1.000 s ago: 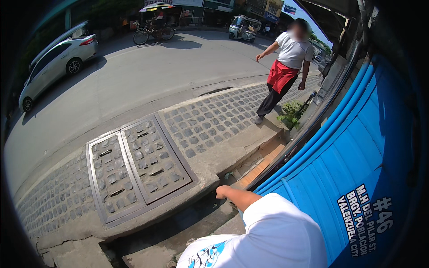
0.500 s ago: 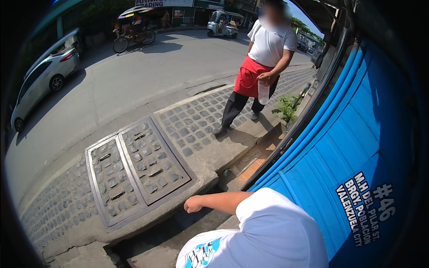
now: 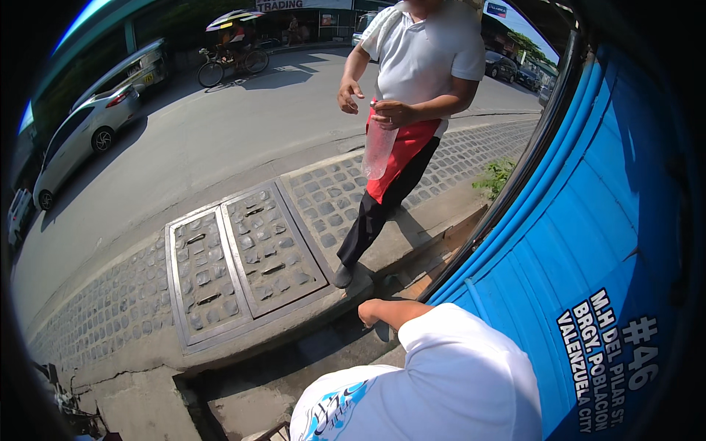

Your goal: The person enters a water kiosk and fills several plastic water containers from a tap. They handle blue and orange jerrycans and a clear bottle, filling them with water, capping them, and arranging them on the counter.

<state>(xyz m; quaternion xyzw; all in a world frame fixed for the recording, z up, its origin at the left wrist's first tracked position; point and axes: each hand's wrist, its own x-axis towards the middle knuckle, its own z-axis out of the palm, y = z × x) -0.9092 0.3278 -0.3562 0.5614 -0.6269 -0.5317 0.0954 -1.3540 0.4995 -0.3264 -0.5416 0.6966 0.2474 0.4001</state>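
1. Pavement (image 3: 463, 151) of set grey stones stretches before you, with a double metal-framed cover (image 3: 248, 263) sunk into it.
2. Your right hand (image 3: 369, 312) hangs just off the cover's near right corner, close to the concrete edge (image 3: 327, 303); its fingers are partly hidden, so I cannot tell whether they hold anything.
3. Your left hand is out of view; I cannot tell its state.
4. Right of the cover stands a person in a white shirt (image 3: 434, 55), one dark shoe (image 3: 343, 276) just beside the frame.
5. That person's left hand grips a clear bottle (image 3: 378, 152) by its top, base down, beyond the cover's far right corner.
6. An open channel (image 3: 294, 367) runs along the cover's near side.
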